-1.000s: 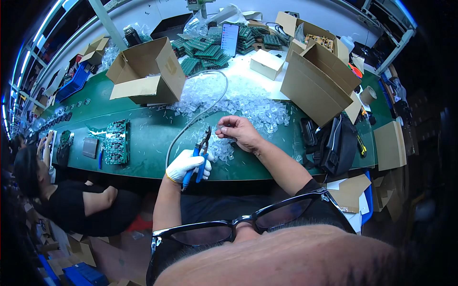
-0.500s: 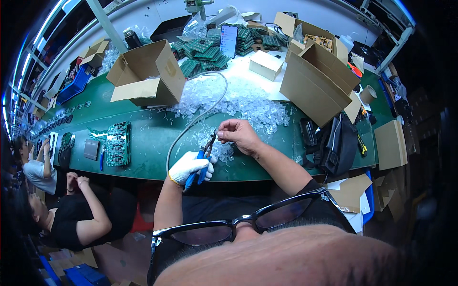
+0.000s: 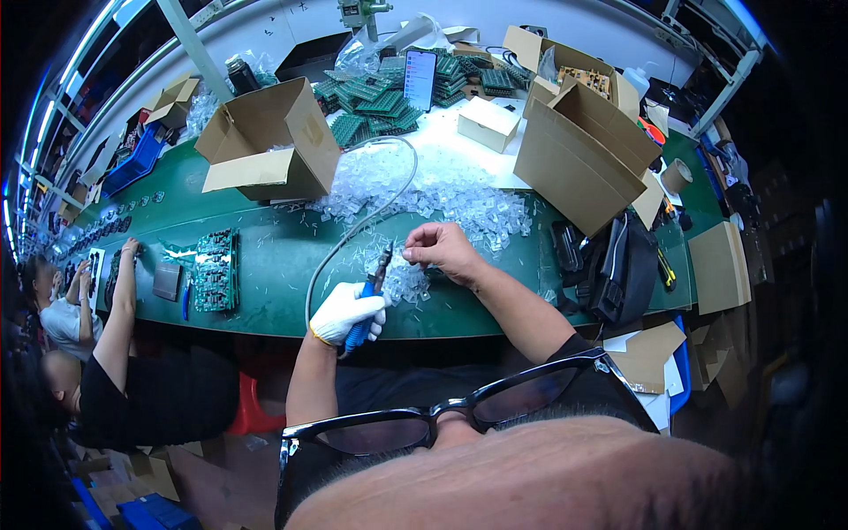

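- At left, a brown, open-flapped cardboard box (image 3: 307, 146) with a little clear plastic showing inside; at right, a tilted brown cardboard box (image 3: 574, 168), contents hidden.
- Just behind at far right, an open tan carton (image 3: 523, 46) of tan circuit boards (image 3: 586, 81); to its near left, a small cream rectangular box (image 3: 488, 124); at far left, a blue plastic bin (image 3: 137, 168), contents too small to tell.
- At near centre, a left hand in a white glove (image 3: 349, 312), fingers wrapped around metal-tipped pliers with blue handles (image 3: 378, 276), over a small near heap of clear plastic pieces (image 3: 406, 284); jaw opening impossible to tell.
- Just right, a bare right hand (image 3: 446, 253), thumb and forefinger narrowed together beside the pliers' tip; impossible to tell whether on a clear piece.
- Compared with half a second ago: two splayed blue handles then, only one plainly showing now; at left, a co-worker in black (image 3: 163, 389), hands together then, now with one arm stretched over the green bench (image 3: 274, 234).
- Counted: two co-workers at left, one pair of pliers, one upright phone (image 3: 420, 79), one red plastic stool (image 3: 252, 402); green circuit boards (image 3: 380, 99) at far centre, stacked beyond counting.
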Demonstrator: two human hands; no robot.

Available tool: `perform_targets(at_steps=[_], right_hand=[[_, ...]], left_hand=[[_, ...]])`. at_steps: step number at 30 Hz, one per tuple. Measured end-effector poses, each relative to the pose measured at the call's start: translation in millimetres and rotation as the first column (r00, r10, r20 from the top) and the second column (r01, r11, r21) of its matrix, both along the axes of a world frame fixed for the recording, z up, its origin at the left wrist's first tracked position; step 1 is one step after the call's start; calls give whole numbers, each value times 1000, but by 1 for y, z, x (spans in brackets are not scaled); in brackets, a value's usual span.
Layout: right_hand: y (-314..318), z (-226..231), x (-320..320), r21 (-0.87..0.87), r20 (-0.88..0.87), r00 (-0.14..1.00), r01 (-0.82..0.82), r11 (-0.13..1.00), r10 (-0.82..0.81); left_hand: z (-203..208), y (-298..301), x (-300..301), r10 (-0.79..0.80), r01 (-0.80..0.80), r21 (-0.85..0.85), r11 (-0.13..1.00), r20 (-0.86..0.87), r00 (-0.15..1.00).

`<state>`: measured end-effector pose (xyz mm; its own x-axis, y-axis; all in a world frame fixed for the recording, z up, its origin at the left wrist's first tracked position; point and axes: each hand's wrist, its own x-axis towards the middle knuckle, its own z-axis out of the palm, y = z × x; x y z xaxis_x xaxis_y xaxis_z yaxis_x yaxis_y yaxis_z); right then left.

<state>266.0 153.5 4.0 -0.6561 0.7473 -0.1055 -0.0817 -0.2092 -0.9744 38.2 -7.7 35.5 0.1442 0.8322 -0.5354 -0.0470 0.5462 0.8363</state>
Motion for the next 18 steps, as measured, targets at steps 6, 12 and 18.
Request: perform_targets(at_steps=[6, 12, 18], right_hand=[[0, 8, 0, 596, 364, 906, -50, 801, -214], [34, -14, 2, 886, 305, 759, -5, 463, -575], [38, -21, -7, 902, 218, 776, 70, 426, -591]], left_hand=[[-14, -5, -11, 82, -101, 39, 994, 347, 934], [-17, -3, -13, 39, -67, 69, 995, 348, 937], [-16, -5, -13, 37, -63, 67, 996, 337, 941]])
